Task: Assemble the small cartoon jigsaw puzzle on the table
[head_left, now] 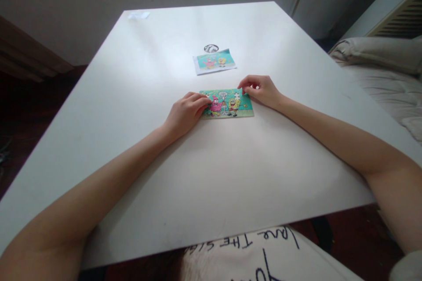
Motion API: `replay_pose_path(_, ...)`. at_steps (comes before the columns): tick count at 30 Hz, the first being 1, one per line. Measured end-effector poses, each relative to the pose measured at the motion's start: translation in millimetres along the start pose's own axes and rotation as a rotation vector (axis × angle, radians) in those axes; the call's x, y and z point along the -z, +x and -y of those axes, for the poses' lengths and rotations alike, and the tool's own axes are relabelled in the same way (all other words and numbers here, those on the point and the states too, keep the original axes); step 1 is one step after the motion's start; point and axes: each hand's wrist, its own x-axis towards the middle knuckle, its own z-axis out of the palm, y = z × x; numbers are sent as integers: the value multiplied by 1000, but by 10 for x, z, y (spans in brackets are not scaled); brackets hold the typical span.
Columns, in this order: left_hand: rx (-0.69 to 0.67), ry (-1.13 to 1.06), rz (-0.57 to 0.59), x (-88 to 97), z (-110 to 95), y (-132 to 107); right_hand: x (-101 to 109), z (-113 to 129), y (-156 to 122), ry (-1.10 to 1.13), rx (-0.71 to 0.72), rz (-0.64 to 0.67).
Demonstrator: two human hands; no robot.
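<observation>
A small jigsaw puzzle [225,107] with cartoon figures on a green-blue ground lies flat on the white table [211,175]. One white, piece-shaped gap shows in its upper right part. My left hand [187,112] holds the puzzle's left side, its thumb and fingers closed over that edge and covering part of the picture. At the upper right corner, my right hand [262,90] has its fingers bent and pinched together by the gap. Anything between those fingertips is too small or hidden to make out.
Beyond the puzzle lies a picture sheet [215,61] with similar cartoon figures. A round dark-rimmed item [211,48] sits just behind it. Crumpled white paper or plastic [138,15] is at the far left corner. A cushioned seat [385,70] stands to the right.
</observation>
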Motion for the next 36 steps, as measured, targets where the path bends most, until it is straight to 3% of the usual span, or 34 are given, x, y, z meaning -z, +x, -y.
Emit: replay_pose_path(36, 10, 7, 30, 31, -13, -5, -9, 23, -20, -39, 4, -14)
